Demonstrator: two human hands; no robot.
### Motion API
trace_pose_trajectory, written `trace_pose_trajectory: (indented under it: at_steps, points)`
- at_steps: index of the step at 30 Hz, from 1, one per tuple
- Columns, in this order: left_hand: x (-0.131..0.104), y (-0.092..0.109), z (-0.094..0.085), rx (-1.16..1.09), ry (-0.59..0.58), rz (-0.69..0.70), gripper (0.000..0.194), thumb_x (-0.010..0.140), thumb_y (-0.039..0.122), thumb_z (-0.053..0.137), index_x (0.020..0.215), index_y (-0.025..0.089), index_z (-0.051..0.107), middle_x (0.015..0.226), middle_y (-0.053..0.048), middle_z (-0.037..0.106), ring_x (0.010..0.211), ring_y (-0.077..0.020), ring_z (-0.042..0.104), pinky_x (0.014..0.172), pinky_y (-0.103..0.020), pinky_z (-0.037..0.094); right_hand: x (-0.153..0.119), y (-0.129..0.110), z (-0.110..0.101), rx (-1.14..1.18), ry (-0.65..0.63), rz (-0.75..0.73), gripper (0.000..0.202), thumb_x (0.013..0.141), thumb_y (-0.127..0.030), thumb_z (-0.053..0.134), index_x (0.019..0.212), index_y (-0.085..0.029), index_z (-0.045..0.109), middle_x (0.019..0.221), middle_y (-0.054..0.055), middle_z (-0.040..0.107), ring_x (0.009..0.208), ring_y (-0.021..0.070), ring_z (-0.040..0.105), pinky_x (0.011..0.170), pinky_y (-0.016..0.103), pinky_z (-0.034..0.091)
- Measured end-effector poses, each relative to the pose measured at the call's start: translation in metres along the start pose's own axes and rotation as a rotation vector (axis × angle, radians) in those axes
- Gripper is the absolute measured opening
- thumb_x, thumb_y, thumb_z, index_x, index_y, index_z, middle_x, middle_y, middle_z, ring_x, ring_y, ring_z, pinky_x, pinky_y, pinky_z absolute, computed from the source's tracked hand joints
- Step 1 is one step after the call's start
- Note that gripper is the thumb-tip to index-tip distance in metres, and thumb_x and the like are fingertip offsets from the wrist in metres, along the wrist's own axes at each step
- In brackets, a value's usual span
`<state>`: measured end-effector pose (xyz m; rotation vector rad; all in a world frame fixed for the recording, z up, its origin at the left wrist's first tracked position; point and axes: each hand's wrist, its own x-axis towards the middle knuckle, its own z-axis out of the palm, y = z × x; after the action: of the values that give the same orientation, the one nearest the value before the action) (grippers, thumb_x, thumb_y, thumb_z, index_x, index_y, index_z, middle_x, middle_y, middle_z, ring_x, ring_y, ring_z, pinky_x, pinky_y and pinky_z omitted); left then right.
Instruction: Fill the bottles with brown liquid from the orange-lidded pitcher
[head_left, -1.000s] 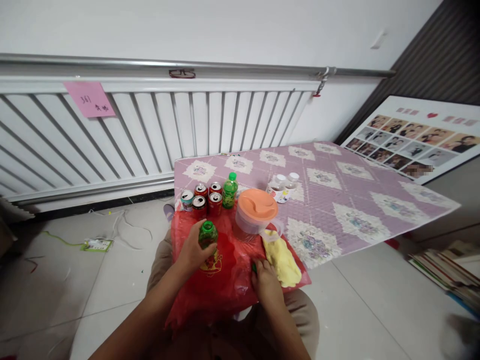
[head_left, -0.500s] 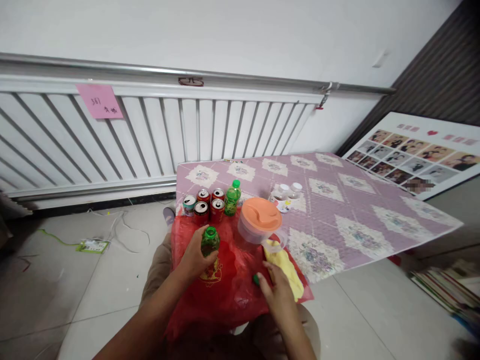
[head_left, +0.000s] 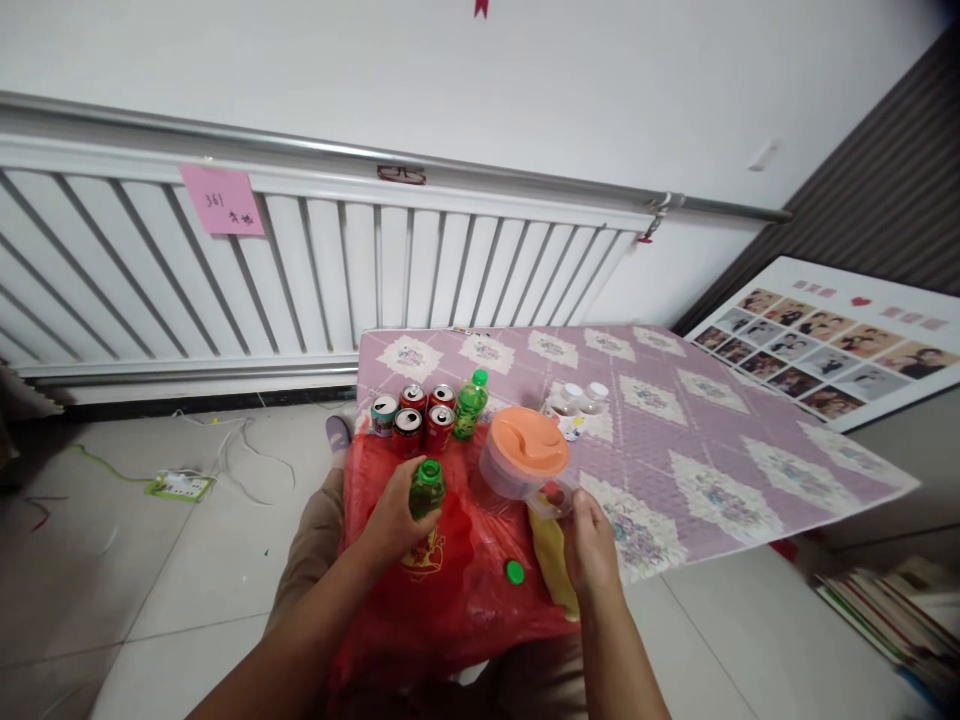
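My left hand (head_left: 397,515) is wrapped round an uncapped green bottle (head_left: 427,490), upright over the red plastic bag (head_left: 472,600). The fingers of my right hand (head_left: 590,540) are closed on the handle of a clear pitcher (head_left: 504,472) with an orange lid (head_left: 529,440). Beneath that hand lies a yellow cloth (head_left: 553,560), partly hidden. A loose green cap (head_left: 514,572) rests on the red bag between my hands. Behind them stand several opened cans (head_left: 408,430) and a capped green bottle (head_left: 470,405).
Two white-capped clear bottles (head_left: 583,398) stand behind the pitcher on the patterned tablecloth (head_left: 660,470). A white radiator (head_left: 315,270) runs along the wall. A photo board (head_left: 832,340) leans at the right, and a power strip (head_left: 180,486) lies on the floor.
My right hand has moved from beside the green cap and yellow cloth to the pitcher's handle and closed on it. The cap is now fully visible. My left hand still holds the bottle.
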<state>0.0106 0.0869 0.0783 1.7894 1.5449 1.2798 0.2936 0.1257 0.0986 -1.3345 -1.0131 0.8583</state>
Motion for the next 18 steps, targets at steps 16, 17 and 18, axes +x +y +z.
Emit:
trace_pose_trajectory:
  at_steps: [16,17,18]
  points:
    - [0.001,-0.001,0.003,-0.072,0.035,0.051,0.071,0.07,0.015,0.068,0.135,0.017,0.038,0.134,-0.016,0.053,0.126,-0.0293,0.053,0.109,-0.051,0.043,0.017,-0.033,0.048,0.193,0.085,0.074,0.041,0.065,-0.054,0.07,0.055,-0.023,0.045,0.046,-0.009,0.041,0.045,0.0096,0.041,0.047,0.025,0.037]
    - [0.001,-0.002,0.004,-0.076,0.037,0.059,0.071,0.07,0.015,0.067,0.135,0.017,0.038,0.134,-0.015,0.052,0.126,-0.029,0.053,0.109,-0.051,0.043,0.017,-0.035,0.049,0.197,0.092,0.068,0.04,0.064,-0.053,0.07,0.055,-0.023,0.045,0.045,-0.009,0.04,0.045,0.0094,0.04,0.046,0.024,0.036]
    - [0.001,-0.002,0.004,-0.079,0.038,0.066,0.071,0.07,0.014,0.067,0.135,0.018,0.039,0.134,-0.015,0.053,0.126,-0.0287,0.053,0.109,-0.05,0.043,0.017,-0.037,0.049,0.201,0.096,0.061,0.039,0.064,-0.052,0.07,0.055,-0.023,0.045,0.046,-0.009,0.041,0.045,0.0093,0.04,0.046,0.024,0.036]
